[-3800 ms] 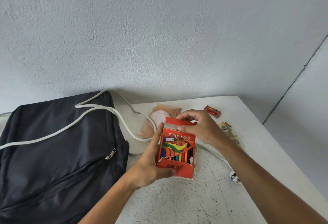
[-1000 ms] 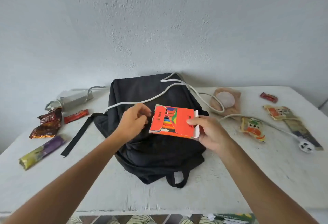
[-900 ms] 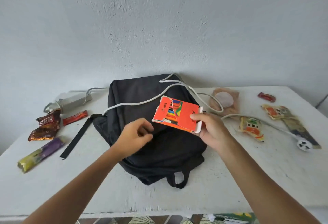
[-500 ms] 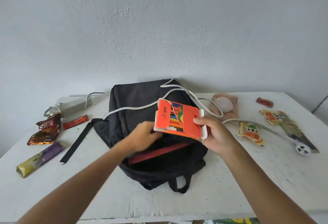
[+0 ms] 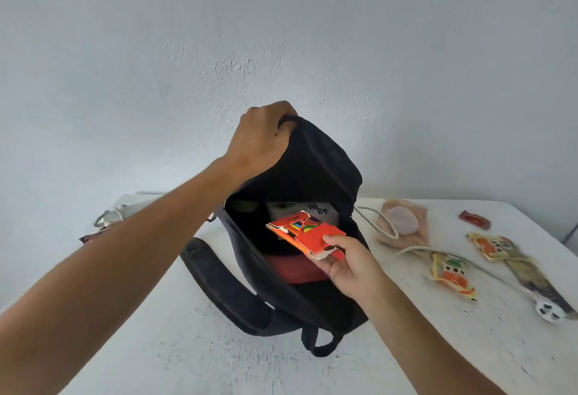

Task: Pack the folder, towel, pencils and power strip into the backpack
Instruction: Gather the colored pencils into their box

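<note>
With the left hand (image 5: 261, 141) gripping the backpack (image 5: 316, 169) open, the right hand (image 5: 347, 264) pinches the pencils (image 5: 308, 235) over its mouth; the power strip (image 5: 125, 211) waits near the desk's far-left corner.

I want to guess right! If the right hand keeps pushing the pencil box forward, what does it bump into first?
Probably the white box inside the open backpack; the pencil box in the right hand points at it, though depth is unclear.

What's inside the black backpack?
Inside the backpack show a red folder and a white printed box. The pencil box covers part; deeper is dark.
</note>
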`<control>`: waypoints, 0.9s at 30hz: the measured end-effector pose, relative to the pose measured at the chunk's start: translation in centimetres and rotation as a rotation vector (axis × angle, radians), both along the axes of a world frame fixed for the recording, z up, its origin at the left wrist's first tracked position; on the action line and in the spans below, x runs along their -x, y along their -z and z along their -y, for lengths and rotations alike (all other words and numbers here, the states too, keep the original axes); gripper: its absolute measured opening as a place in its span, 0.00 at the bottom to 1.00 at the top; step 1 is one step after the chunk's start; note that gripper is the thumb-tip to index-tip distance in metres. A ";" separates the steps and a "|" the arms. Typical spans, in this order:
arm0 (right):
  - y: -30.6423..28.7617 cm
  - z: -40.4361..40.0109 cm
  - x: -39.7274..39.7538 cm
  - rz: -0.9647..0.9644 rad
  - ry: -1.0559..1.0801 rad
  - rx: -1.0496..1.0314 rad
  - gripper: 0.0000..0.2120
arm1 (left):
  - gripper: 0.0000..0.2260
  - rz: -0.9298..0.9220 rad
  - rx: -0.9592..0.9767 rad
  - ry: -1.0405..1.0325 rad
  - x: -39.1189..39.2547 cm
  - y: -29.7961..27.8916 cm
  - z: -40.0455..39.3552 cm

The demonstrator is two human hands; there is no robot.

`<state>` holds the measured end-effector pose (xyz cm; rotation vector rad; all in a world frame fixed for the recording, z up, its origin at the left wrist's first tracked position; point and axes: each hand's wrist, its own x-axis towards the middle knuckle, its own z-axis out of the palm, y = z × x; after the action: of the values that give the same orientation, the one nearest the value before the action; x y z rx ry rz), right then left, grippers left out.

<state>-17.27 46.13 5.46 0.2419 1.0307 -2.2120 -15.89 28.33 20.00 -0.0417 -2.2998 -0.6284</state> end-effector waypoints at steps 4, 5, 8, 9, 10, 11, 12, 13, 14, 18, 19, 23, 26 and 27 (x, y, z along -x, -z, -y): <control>-0.6 3.2 1.9 0.071 0.099 -0.057 0.11 | 0.09 -0.029 -0.021 -0.019 0.6 -0.2 0.1; -0.7 4.2 2.5 0.058 0.108 -0.157 0.10 | 0.08 -0.038 -0.025 -0.021 0.8 -0.4 0.2; -0.9 6.3 4.4 0.033 0.205 -0.339 0.10 | 0.08 -0.051 -0.044 -0.026 1.3 -1.0 0.3; -1.1 6.7 4.8 0.036 0.236 -0.362 0.09 | 0.08 -0.052 -0.044 -0.028 1.4 -1.1 0.4; -1.2 7.1 5.2 0.043 0.254 -0.370 0.08 | 0.08 -0.053 -0.041 -0.034 1.6 -1.3 0.5; -1.4 7.3 5.1 0.049 0.255 -0.370 0.08 | 0.09 -0.054 -0.038 -0.042 1.7 -1.4 0.6; -1.3 7.5 4.9 0.040 0.244 -0.366 0.10 | 0.09 -0.057 -0.039 -0.049 1.8 -1.6 0.7; -1.0 7.5 4.7 0.023 0.236 -0.355 0.12 | 0.09 -0.064 -0.042 -0.050 2.0 -1.7 0.8; -0.5 7.4 4.5 0.007 0.236 -0.342 0.15 | 0.09 -0.072 -0.047 -0.049 2.1 -1.8 0.8; 0.1 6.9 4.9 -0.014 0.279 -0.298 0.19 | 0.09 -0.114 -0.068 -0.036 2.5 -2.0 0.8; -0.1 6.8 5.0 -0.017 0.278 -0.281 0.19 | 0.09 -0.122 -0.075 -0.032 2.6 -2.0 0.8; -0.5 7.1 4.7 -0.025 0.205 -0.246 0.18 | 0.09 -0.115 -0.085 -0.022 2.8 -1.8 1.0; -0.4 8.0 4.2 -0.026 0.175 -0.222 0.17 | 0.09 -0.092 -0.079 -0.001 2.5 -1.7 0.9; -0.6 8.3 4.3 -0.016 0.201 -0.215 0.18 | 0.09 -0.084 -0.082 0.008 2.5 -1.7 0.8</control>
<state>-21.55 37.80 6.03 0.4409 1.3048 -2.2811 -18.35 27.51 21.69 -0.0375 -2.1921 -0.7115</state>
